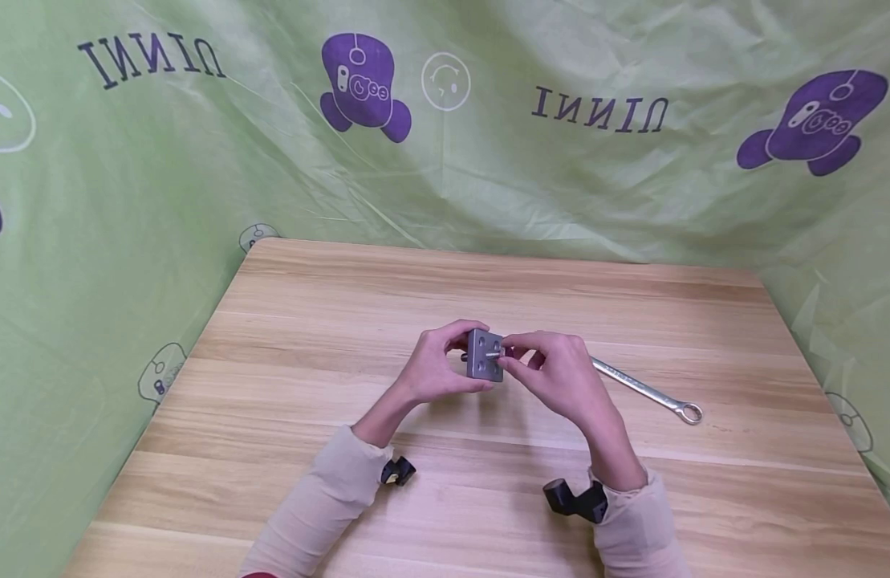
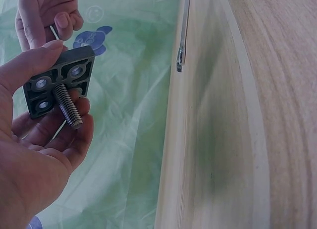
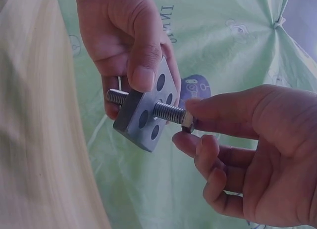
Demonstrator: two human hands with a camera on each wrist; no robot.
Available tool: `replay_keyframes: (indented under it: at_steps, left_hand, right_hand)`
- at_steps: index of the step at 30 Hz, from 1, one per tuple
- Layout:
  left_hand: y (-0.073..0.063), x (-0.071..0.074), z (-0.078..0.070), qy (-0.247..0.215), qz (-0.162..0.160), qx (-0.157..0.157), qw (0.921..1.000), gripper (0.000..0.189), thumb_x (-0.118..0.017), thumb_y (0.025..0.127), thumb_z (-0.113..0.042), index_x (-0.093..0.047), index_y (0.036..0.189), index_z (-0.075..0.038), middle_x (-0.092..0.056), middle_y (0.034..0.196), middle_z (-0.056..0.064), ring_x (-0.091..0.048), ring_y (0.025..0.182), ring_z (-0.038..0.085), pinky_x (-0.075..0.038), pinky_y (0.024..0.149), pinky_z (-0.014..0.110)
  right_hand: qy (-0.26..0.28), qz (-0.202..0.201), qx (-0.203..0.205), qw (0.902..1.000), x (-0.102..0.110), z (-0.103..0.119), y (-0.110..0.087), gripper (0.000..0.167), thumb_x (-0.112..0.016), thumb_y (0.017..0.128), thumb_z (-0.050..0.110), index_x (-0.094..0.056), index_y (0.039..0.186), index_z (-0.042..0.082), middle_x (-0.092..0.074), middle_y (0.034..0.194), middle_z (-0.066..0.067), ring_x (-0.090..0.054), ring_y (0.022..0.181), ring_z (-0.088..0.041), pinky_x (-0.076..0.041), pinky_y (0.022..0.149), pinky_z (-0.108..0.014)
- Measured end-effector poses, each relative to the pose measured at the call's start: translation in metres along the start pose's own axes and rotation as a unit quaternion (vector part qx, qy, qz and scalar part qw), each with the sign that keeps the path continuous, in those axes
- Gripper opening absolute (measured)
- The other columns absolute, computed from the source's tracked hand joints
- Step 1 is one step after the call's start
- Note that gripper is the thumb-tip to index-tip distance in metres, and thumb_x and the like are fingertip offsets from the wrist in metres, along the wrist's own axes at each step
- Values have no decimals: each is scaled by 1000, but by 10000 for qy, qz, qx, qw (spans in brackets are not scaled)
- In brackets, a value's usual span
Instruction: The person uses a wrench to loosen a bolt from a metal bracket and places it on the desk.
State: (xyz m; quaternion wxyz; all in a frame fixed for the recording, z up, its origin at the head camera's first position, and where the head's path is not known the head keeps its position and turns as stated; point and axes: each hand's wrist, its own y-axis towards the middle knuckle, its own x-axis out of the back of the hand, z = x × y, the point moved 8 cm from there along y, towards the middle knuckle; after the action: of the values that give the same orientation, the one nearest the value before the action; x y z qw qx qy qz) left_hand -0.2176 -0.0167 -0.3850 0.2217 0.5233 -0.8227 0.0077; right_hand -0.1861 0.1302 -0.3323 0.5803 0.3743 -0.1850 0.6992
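Observation:
My left hand [image 1: 437, 365] grips a square grey plate [image 3: 143, 115] by its edges, thumb on one side and fingers on the other. Several round holes surround the plate's centre, and its back is ribbed in the left wrist view. A threaded bolt [image 3: 170, 112] runs through the middle, its threaded end [image 2: 68, 108] sticking out of the ribbed back. On the other side, my right hand [image 1: 556, 369] pinches the bolt's hex head [image 3: 188, 122] between thumb and index finger. The head stands apart from the plate, with a stretch of thread showing between.
A silver combination wrench [image 1: 647, 389] lies on the wooden table [image 1: 343, 297] beside my right hand, its ring end toward the right. Green printed cloth [image 1: 488, 185] hangs behind the table and along its sides. A black camera mount [image 1: 576, 501] sits at my right wrist.

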Motion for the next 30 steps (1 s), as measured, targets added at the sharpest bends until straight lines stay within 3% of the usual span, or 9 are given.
replay_keyframes:
  at_steps: [6,12,20,30]
  left_hand:
    - [0,1,-1,-13,5,-15,10000,71,-92,62,-7,-62,126,0,-74,111,15,-69,98,23,-57,90,27]
    - [0,1,-1,-15,7,-45,10000,72,-92,62,-8,-62,126,2,-74,111,15,-69,98,24,-57,90,27]
    - [1,1,0,-33,1,-46,10000,71,-92,62,-7,-62,126,2,-74,111,16,-69,97,23,-58,90,28]
    - [0,0,-2,-33,24,-53,10000,72,-92,62,-7,-62,126,3,-74,110,16,-69,97,23,-57,91,28]
  right_hand:
    - [-67,-104,347,9993,2,5,-1,20,-78,81,5,-79,101,9,-78,93,-8,-60,62,-5,-48,58,-19]
    - [-57,-94,372,9992,1,7,-1,23,-76,80,-1,-78,101,8,-76,93,-7,-59,63,-6,-48,59,-19]
    - [-57,-133,341,9993,1,7,-1,19,-79,81,4,-78,99,9,-76,94,-7,-59,64,-6,-48,59,-19]
    - [-98,-246,743,9969,0,11,-2,22,-75,78,-8,-77,92,9,-74,96,-7,-60,66,-8,-51,60,-21]
